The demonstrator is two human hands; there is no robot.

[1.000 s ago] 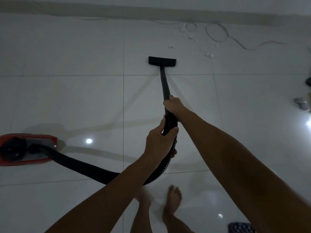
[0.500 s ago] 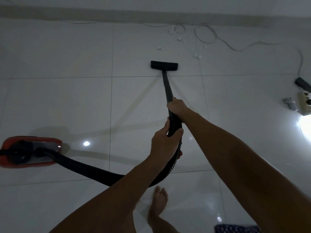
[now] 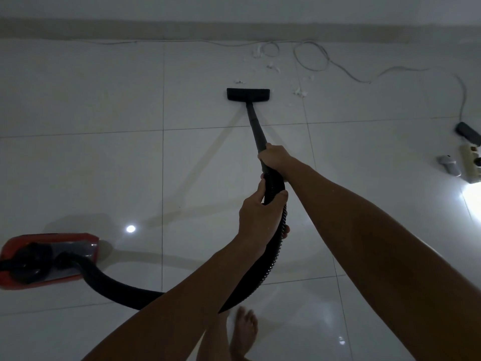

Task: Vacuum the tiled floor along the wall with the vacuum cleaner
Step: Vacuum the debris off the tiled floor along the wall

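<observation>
**Both hands on the wand, nozzle short of the wall**

The person stands barefoot on the tiled floor (image 3: 78, 100), one foot (image 3: 243, 332) showing below the arms. The right hand (image 3: 276, 157) is wrapped round the black wand (image 3: 256, 128) higher up its length, and the left hand (image 3: 260, 220) grips the ribbed hose (image 3: 273, 256) just behind it, where wand and hose join. The two hands sit close together, one ahead of the other, both clamped tight.

From the hands the wand runs straight ahead towards the wall (image 3: 234, 9), its long axis leaning slightly to the left as it goes. It ends in the flat black nozzle (image 3: 248, 94), which lies on the floor with its broad side parallel to the skirting (image 3: 182, 31), well short of it. White scraps of litter (image 3: 300, 93) lie just to the right of the nozzle, more of them (image 3: 257, 52) nearer the wall's edge.

Behind the left hand the hose loops down, curves across the floor to the left and plugs into the red vacuum body (image 3: 39, 259), which sits near the left edge of the view.

A thin pale cable (image 3: 312, 56) trails in loops along the foot of the wall and off to the right, where a power strip (image 3: 472, 162), a dark adapter (image 3: 468, 132) and a small grey object (image 3: 449, 164) lie on the floor beside a bright glare.
</observation>
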